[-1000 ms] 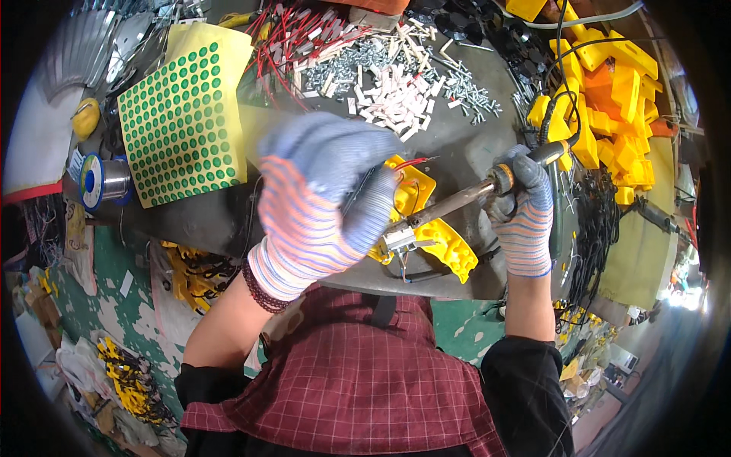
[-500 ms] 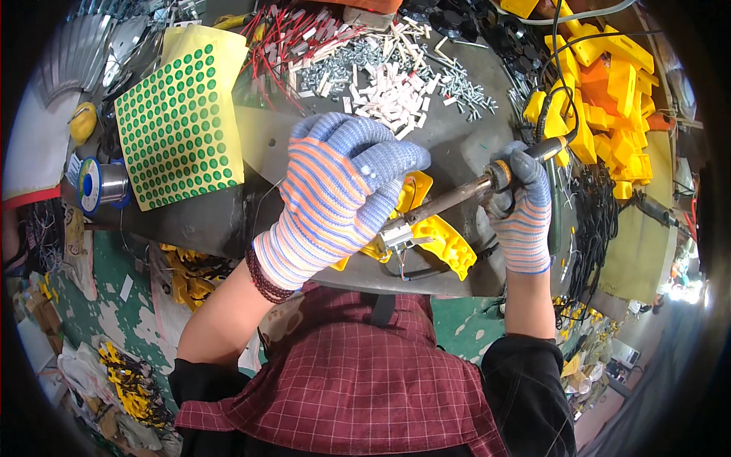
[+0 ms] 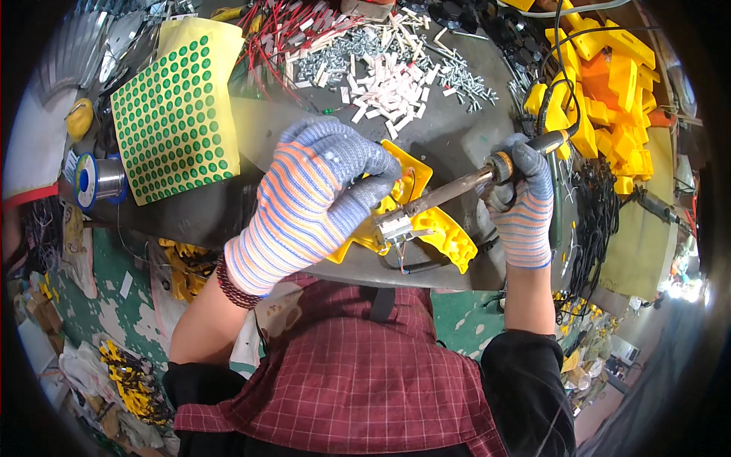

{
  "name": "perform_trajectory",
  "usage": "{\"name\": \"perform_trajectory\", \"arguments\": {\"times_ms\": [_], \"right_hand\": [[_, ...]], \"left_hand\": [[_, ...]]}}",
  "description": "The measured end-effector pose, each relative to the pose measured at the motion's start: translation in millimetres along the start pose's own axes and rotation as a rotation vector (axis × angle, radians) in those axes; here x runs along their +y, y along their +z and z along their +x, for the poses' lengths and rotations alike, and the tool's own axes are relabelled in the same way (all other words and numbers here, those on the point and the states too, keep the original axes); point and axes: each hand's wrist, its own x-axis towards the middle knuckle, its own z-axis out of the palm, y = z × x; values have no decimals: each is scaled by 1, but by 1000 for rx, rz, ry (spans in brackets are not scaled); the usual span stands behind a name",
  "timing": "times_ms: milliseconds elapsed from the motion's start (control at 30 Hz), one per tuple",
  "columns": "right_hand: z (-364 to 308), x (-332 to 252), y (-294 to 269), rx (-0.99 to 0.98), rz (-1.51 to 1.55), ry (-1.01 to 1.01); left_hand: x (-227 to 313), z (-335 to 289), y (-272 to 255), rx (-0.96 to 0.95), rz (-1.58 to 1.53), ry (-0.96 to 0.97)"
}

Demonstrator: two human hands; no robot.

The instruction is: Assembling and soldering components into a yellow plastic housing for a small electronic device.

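My right hand [image 3: 521,202], in a striped knit glove, is wrapped round the handle of a soldering iron [image 3: 457,190]. The iron slants down to the left, its tip end over a small white-and-metal part [image 3: 395,228] with thin wires. That part sits at a yellow plastic housing [image 3: 445,238] on the table, directly below my hands. My left hand [image 3: 316,190], gloved alike, hovers above the housing's left side with thumb and forefinger pinched together. Whatever lies in that pinch cannot be made out. The glove covers some of the housing's left part.
White blocks [image 3: 392,91] and screws [image 3: 468,84] lie in heaps beyond my hands, beside red wires [image 3: 285,38]. At the left are a green-dotted sticker sheet [image 3: 179,114] and a solder spool [image 3: 103,181]. Yellow housings [image 3: 609,99] and black cables [image 3: 590,228] are at the right.
My left hand has shifted left and slightly down, uncovering more of the yellow housing and a small green piece near the white blocks. My right hand and the iron have barely moved.
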Motion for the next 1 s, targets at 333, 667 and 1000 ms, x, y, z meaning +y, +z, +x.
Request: {"name": "perform_trajectory", "arguments": {"times_ms": [333, 667, 1000], "right_hand": [[-1, 3, 0, -8, 58, -49], [1, 3, -11, -81, 116, -13], [7, 5, -1, -105, 64, -80]], "left_hand": [[-2, -19, 3, 7, 87, 63], [-2, -25, 7, 33, 148, 96], [-4, -27, 11, 60, 198, 134]]}}
